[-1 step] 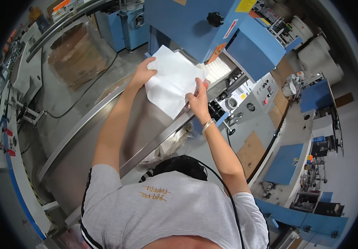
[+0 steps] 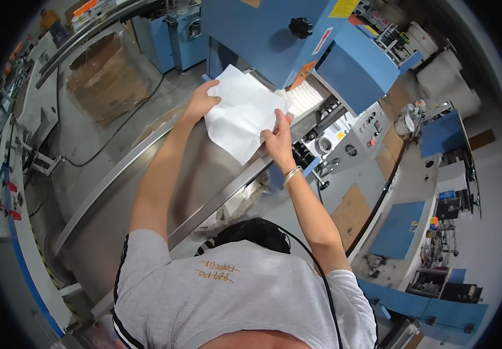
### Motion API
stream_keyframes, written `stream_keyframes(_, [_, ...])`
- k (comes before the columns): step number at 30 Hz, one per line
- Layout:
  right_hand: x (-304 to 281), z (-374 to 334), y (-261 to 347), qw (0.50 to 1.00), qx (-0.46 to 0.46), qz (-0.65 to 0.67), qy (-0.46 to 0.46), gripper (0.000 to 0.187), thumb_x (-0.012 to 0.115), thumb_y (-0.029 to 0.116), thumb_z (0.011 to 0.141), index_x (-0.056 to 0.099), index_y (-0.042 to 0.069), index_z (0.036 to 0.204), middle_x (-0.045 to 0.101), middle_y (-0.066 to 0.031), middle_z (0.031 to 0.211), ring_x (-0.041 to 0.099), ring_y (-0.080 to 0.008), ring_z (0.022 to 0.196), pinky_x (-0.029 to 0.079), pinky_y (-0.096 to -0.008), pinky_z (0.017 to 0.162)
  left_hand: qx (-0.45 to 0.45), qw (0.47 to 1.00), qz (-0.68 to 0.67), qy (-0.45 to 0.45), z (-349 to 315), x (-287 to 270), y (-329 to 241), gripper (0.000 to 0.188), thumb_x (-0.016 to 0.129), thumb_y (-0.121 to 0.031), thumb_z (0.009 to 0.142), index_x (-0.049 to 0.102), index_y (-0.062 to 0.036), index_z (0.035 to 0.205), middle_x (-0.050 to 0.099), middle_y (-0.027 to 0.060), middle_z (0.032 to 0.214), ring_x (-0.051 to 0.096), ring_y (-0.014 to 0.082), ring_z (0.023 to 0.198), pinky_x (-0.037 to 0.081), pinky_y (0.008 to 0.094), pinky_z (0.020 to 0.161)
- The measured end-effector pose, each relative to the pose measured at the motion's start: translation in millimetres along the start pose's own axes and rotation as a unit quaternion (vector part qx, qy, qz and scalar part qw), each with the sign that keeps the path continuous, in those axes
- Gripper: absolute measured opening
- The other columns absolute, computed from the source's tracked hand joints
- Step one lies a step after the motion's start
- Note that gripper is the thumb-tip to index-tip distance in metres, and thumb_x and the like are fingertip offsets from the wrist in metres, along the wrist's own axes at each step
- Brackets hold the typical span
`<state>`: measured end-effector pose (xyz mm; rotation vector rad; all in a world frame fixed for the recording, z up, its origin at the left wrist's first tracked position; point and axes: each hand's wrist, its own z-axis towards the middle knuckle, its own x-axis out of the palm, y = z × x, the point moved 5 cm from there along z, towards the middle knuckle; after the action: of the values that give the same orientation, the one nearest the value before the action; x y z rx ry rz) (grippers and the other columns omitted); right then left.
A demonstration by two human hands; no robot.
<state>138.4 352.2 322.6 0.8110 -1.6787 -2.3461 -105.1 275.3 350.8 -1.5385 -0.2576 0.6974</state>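
A white, slightly creased sheet (image 2: 240,110), paper or thin cloth, is stretched between my hands above a metal chute (image 2: 204,168) with raised side rails. My left hand (image 2: 202,102) grips its left edge, thumb on top and fingers partly hidden behind. At the right edge my right hand (image 2: 278,135) pinches it between thumb and fingers. Beyond the sheet, a row of white folded pieces (image 2: 306,99) lies under the blue machine (image 2: 256,41), close to my right fingertips.
A black knob (image 2: 301,28) sticks out of the machine front. To its right stands a control panel (image 2: 367,131) with buttons. A plastic-wrapped brown carton (image 2: 108,78) sits on the floor at left. Along the right runs a long bench (image 2: 405,198) with tools. A black cable (image 2: 320,273) crosses my shirt.
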Motion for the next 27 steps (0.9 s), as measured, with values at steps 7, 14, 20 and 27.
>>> stream_keyframes(7, [-26,16,1,1.0,-0.003,-0.003,-0.027,0.068,0.057,0.0,0.072,0.032,-0.008,0.134,0.046,-0.0028,0.082,0.044,-0.0108,0.067,0.041,-0.0231,0.06,0.08,0.995,0.064,0.01,49,16,2,0.051,0.062,-0.006,0.072,0.054,-0.0013,0.123,0.056,0.0133,0.123,0.056,0.0227,0.107,0.042,0.0299,0.091])
stream_keyframes(14, [-39,23,-15,0.998,0.051,0.017,-0.044,0.069,0.061,0.006,0.075,0.032,-0.008,0.136,0.053,-0.0058,0.086,0.046,-0.0098,0.068,0.04,-0.0223,0.058,0.105,0.992,0.069,0.033,62,34,-5,0.054,0.064,-0.012,0.072,0.054,-0.0025,0.124,0.054,0.0143,0.125,0.055,0.0272,0.11,0.042,0.0303,0.093])
stream_keyframes(20, [-38,30,-22,0.99,0.106,0.092,0.008,0.071,0.065,0.011,0.076,0.032,-0.007,0.136,0.052,-0.0034,0.08,0.045,-0.0092,0.066,0.04,-0.0221,0.059,0.074,0.934,0.349,0.005,55,48,-38,0.057,0.063,-0.023,0.075,0.05,-0.0078,0.129,0.043,0.0163,0.135,0.04,0.0318,0.123,0.031,0.0448,0.101])
stream_keyframes(27, [-38,34,-15,0.981,0.145,0.13,0.01,0.07,0.064,0.008,0.077,0.031,-0.007,0.136,0.054,-0.0062,0.083,0.048,-0.0097,0.067,0.041,-0.0227,0.059,0.101,0.906,0.408,-0.059,61,48,-29,0.057,0.065,-0.029,0.072,0.053,-0.014,0.126,0.038,0.0177,0.138,0.034,0.0342,0.127,0.023,0.0497,0.103])
